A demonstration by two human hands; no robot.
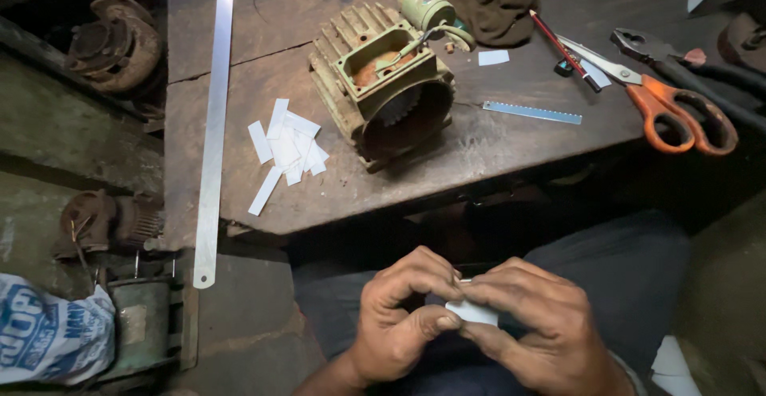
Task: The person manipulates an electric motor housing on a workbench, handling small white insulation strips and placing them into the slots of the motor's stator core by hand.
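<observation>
White paper strip [472, 311], small and perhaps folded, sits at six o'clock, pinched between left hand [403, 316] and right hand [533, 326], fingers closed on it. Green ribbed motor housing [383, 85] lies at twelve o'clock on the wooden workbench [495, 149].

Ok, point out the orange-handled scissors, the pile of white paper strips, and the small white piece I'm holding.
orange-handled scissors [677, 117]: head view, on the orange handle loops.
pile of white paper strips [287, 147]: head view, on the middle of the pile.
small white piece [472, 312]: head view, on its visible face between the fingers.
</observation>
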